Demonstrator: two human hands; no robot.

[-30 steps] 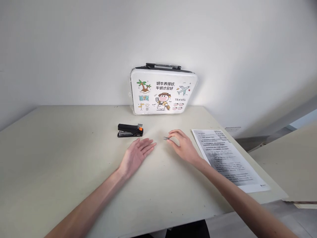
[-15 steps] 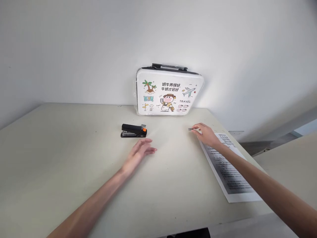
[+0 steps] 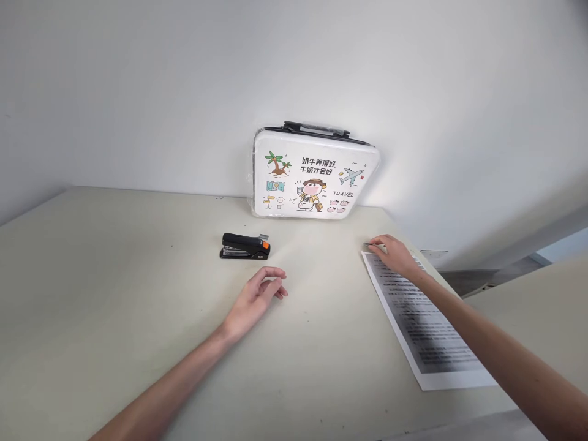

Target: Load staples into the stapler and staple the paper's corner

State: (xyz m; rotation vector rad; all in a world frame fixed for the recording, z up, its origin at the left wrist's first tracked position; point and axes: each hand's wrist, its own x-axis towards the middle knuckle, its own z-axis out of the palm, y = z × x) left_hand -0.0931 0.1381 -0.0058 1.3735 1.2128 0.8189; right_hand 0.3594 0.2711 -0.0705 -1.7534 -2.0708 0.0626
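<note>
- Two hands: left hand [image 3: 257, 295] loosely curled, empty, near stapler [image 3: 244, 246], mid desk [image 3: 114, 275].
- Right hand [image 3: 394, 255] pinches small grey piece [image 3: 369, 246] at printed sheet [image 3: 427, 324]'s far corner, by right edge.

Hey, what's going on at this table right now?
A person is at a table with both hands out. The right hand pinches a small grey piece, too small to identify, at the top corner of a printed sheet. The left hand is on or just over the table, fingers loosely curled and holding nothing, near a black stapler. A white case leans against the wall.
</note>
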